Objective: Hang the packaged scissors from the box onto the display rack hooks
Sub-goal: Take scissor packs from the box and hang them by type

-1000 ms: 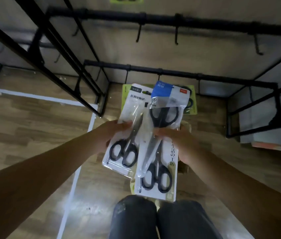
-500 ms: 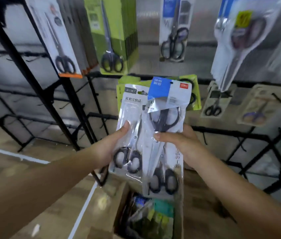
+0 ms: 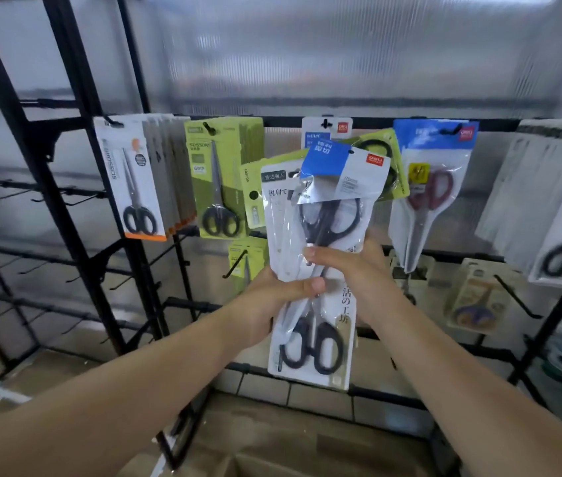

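Already several packs on rack (image 3: 358,122); both hands, left (image 3: 272,297) and right (image 3: 352,270), gripping scissor packs (image 3: 310,342), none of these hung yet.

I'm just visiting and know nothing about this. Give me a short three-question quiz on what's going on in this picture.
1. True or false: both hands hold the bundle of scissors packs.
2. What colour is the header of the front pack in the bundle? A) orange B) blue C) red
3. Which hand's thumb lies across the front of the bundle?

Key:
1. True: left hand and right hand both grip it.
2. B
3. The left hand's.
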Available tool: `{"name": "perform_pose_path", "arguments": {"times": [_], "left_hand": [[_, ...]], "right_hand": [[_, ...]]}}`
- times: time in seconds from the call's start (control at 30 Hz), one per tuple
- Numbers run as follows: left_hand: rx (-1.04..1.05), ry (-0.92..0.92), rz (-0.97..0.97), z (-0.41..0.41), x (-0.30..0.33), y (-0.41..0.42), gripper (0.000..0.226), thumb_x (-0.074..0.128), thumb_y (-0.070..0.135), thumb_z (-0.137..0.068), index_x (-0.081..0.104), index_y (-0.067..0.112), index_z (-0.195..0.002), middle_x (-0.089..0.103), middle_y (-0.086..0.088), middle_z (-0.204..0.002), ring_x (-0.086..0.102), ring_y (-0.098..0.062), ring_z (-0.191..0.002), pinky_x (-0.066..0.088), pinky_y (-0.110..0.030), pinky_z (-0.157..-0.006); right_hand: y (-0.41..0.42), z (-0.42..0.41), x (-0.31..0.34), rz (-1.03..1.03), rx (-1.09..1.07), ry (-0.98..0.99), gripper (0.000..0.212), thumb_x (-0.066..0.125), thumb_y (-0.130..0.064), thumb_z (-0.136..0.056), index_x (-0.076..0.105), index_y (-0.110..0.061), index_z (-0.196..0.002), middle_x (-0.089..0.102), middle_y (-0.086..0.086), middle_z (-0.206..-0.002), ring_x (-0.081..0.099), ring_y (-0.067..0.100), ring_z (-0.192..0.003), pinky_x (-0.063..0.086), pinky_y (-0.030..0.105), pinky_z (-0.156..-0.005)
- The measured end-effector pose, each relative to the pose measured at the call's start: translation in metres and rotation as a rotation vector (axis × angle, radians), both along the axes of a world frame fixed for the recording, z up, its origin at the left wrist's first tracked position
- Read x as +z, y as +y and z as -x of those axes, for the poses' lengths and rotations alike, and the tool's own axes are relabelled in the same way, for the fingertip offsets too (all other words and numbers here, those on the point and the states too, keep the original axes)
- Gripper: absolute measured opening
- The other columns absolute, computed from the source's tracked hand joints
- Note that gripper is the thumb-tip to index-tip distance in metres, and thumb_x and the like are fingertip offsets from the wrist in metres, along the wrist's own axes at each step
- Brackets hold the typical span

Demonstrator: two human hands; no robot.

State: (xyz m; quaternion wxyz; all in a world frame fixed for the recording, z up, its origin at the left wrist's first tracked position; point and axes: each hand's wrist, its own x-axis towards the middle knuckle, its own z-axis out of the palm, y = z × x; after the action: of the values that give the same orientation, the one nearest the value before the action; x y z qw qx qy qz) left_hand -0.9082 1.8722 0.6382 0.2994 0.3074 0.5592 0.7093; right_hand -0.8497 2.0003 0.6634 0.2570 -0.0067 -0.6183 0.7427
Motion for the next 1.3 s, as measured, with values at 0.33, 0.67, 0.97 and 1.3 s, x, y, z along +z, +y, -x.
{"name": "perform_pose_path", "arguments": {"times": [0.33,0.67,0.97,1.3], "left_hand": [[0.041,0.038,0.048,0.023,0.012,0.008,0.049,0.076,-0.005,-0.06,0.063,0.006,-0.106,0.072,-0.011,-0.087,0.069,-0.024,-0.079,0.056,-0.029,-0.063],[0.032,0.16,0.229,0.035,-0.001,-0.014,0.049,0.076,0.005,-0.056,0.066,0.01,-0.104,0.074,-0.004,-0.094,0.07,-0.02,-0.088,0.054,-0.024,-0.07],[0.143,0.091,0.298,0.039,-0.039,-0.068,0.052,0.082,0.007,-0.055,0.066,0.01,-0.105,0.073,-0.006,-0.099,0.07,-0.022,-0.093,0.055,-0.024,-0.07],[0.253,-0.068,0.296,0.06,-0.093,-0.142,0.07,0.085,0.017,-0.052,0.061,0.004,-0.117,0.069,-0.016,-0.109,0.066,-0.032,-0.101,0.054,-0.036,-0.082]], "right_hand": [[0.018,0.008,0.011,0.011,-0.007,0.0,0.072,0.075,-0.035,-0.057,0.05,-0.015,-0.121,0.069,0.006,-0.108,0.067,0.022,-0.095,0.055,0.033,-0.074],[0.106,0.005,0.042,-0.186,0.021,-0.238,0.04,0.071,-0.015,-0.059,0.065,-0.012,-0.098,0.074,-0.002,-0.088,0.07,0.012,-0.081,0.055,0.027,-0.061],[0.094,-0.008,-0.034,-0.071,0.253,-0.406,0.04,0.072,-0.01,-0.058,0.065,-0.01,-0.098,0.074,0.007,-0.087,0.071,0.018,-0.075,0.055,0.026,-0.055],[0.003,0.041,-0.099,-0.061,0.223,-0.607,0.044,0.076,0.003,-0.067,0.064,-0.02,-0.103,0.071,0.002,-0.072,0.064,0.012,-0.057,0.05,0.023,-0.049]]}}
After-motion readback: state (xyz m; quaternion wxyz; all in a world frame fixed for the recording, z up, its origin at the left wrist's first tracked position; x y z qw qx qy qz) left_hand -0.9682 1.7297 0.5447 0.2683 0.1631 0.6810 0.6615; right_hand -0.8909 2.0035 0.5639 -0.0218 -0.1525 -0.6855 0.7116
